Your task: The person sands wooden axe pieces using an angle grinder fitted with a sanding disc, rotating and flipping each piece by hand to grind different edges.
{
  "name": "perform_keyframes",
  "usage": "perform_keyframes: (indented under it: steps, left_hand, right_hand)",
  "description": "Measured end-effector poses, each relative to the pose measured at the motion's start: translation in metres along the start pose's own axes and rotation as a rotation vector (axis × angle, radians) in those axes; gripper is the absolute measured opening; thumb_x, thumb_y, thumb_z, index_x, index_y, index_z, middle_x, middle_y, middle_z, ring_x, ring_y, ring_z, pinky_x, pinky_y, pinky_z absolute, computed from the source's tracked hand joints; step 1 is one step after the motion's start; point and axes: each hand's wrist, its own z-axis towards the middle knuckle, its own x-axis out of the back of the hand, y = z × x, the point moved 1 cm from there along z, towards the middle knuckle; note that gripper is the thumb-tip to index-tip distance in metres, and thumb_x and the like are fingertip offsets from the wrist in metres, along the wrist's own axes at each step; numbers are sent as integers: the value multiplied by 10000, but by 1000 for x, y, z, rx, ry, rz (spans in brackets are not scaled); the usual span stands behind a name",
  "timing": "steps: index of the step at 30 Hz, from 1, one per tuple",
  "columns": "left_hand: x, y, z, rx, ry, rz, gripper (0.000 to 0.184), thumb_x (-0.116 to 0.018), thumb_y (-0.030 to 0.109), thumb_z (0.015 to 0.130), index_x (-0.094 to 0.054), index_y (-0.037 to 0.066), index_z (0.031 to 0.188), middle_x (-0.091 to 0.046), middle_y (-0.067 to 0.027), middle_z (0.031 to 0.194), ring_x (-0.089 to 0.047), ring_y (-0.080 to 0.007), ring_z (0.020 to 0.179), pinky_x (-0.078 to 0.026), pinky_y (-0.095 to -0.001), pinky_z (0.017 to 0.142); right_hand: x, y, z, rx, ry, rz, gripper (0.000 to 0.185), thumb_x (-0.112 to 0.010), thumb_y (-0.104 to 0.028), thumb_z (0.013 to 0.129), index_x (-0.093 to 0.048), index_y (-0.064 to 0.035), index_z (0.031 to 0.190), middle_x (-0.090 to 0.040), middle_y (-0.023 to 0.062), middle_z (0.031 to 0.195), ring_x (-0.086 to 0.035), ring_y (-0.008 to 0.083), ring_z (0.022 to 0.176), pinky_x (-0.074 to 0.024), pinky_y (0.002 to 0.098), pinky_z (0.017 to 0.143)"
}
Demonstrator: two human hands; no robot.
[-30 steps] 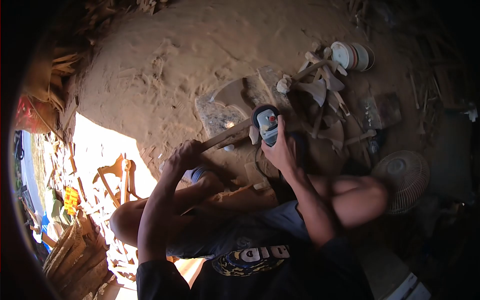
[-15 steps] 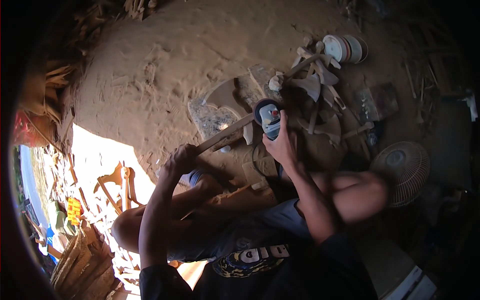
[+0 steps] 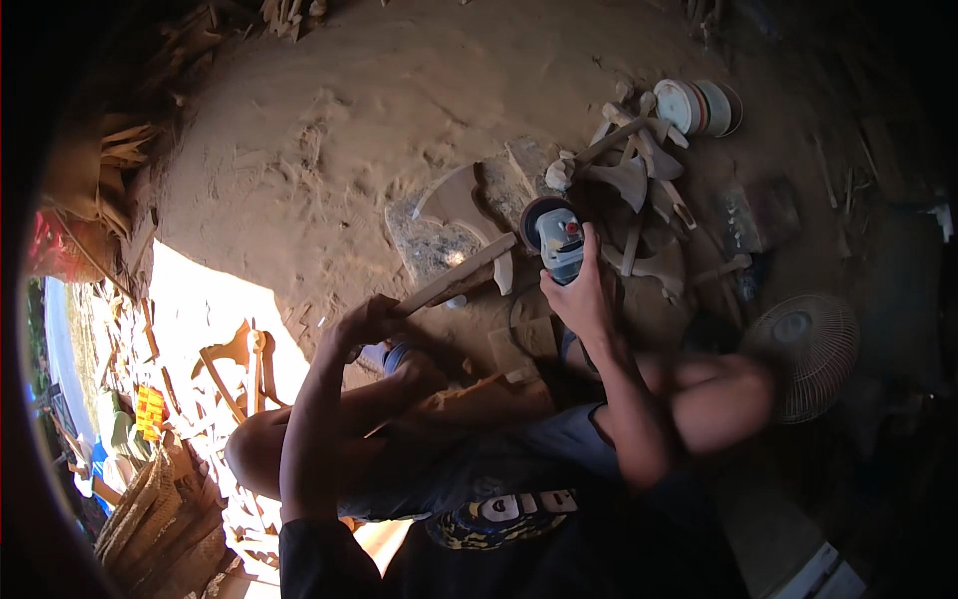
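Observation:
My left hand [image 3: 371, 321] is wrapped round the near end of a long wooden handle [image 3: 457, 276], which slants up to the right. Behind its far end is a curved, axe-head-shaped wooden piece [image 3: 454, 203] over a speckled stone slab [image 3: 411, 238]; I cannot tell whether the two are joined. My right hand [image 3: 582, 290] grips an angle grinder [image 3: 561, 245] from below, thumb along its side. The grinder's round disc [image 3: 539, 212] sits just right of the handle's far end, a small gap between them.
Several axe-shaped wooden pieces [image 3: 621, 180] lie in a pile to the right, near a white bucket [image 3: 689, 108] on its side. A fan [image 3: 806, 349] stands by my right knee. Sunlit wood scraps [image 3: 235, 364] and a woven sack [image 3: 140, 509] are at the left.
The grinder has moved right, away from the handle's far end, where its disc was against the wood. My left hand keeps its hold. The whole view has shifted slightly.

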Motion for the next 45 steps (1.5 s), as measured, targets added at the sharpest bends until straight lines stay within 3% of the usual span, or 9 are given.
perform_keyframes:
  steps: [2, 5, 10, 20, 32, 38, 41, 44, 45]
  left_hand:
    - [-4, -13, 11, -38, 23, -23, 209, -611, 210, 921, -666, 12, 884, -661, -212, 737, -680, -396, 708, -543, -502, 632]
    - [0, -19, 24, -430, 409, 427, 201, -599, 189, 928, -650, 2, 875, -666, -199, 731, -681, -400, 706, -536, -497, 608]
    - [18, 19, 1, 40, 611, 645, 230, -460, 272, 1002, -624, 115, 1039, -690, -203, 785, -691, -423, 733, -540, -537, 640]
    - [6, 35, -7, 63, 626, 754, 205, -435, 217, 1014, -598, 144, 1113, -724, -169, 854, -720, -373, 751, -566, -491, 652]
    - [2, 39, -13, 92, 582, 798, 177, -413, 181, 1019, -549, 123, 1115, -729, -167, 915, -734, -347, 821, -575, -471, 699]
    - [4, 41, -14, 151, 553, 741, 188, -422, 187, 1014, -564, 127, 1122, -730, -172, 966, -731, -362, 879, -570, -485, 749]
    - [7, 40, -8, 184, 514, 730, 188, -429, 196, 1013, -569, 127, 1118, -728, -173, 988, -727, -375, 893, -564, -495, 763]
    - [5, 37, -7, 202, 517, 742, 186, -436, 211, 1014, -571, 129, 1112, -725, -176, 989, -723, -387, 894, -558, -506, 773]
    - [5, 36, -6, 201, 521, 746, 186, -438, 216, 1015, -572, 129, 1111, -724, -176, 987, -722, -390, 893, -556, -510, 776]
  right_hand:
    - [8, -14, -4, -11, -58, 33, 910, -760, -166, 780, -267, -10, 1529, -603, 331, 1266, -645, 494, 1054, -544, 516, 892]
    - [19, -35, -7, 91, -92, -51, 904, -772, -171, 777, -286, -11, 1522, -644, 317, 1184, -657, 477, 1032, -544, 507, 870]
    - [8, -47, -20, 107, -203, -89, 896, -771, -234, 783, -302, -27, 1518, -671, 302, 1107, -672, 467, 966, -546, 517, 816]
    - [-7, -88, -14, 83, -392, -184, 925, -778, -250, 787, -276, -21, 1530, -682, 315, 988, -681, 486, 839, -551, 543, 715]
    - [-21, -96, -16, 38, -369, -128, 943, -786, -174, 764, -268, -16, 1536, -669, 331, 1077, -673, 501, 876, -552, 543, 745]
    - [-26, -69, -19, 50, -246, -136, 940, -763, -231, 793, -240, -6, 1540, -639, 348, 1169, -659, 493, 1021, -537, 510, 883]
    - [-39, -53, -24, 185, -94, 269, 965, -775, -213, 798, -209, 34, 1540, -558, 345, 1324, -601, 454, 1199, -485, 455, 1011]
    - [-28, -56, -21, -181, -397, 309, 986, -786, -205, 801, -187, 41, 1544, -472, 335, 1418, -502, 427, 1334, -409, 429, 1099]
    - [-34, -51, -22, -128, -352, 285, 990, -784, -222, 798, -188, 28, 1548, -522, 326, 1360, -552, 437, 1252, -447, 447, 1041]
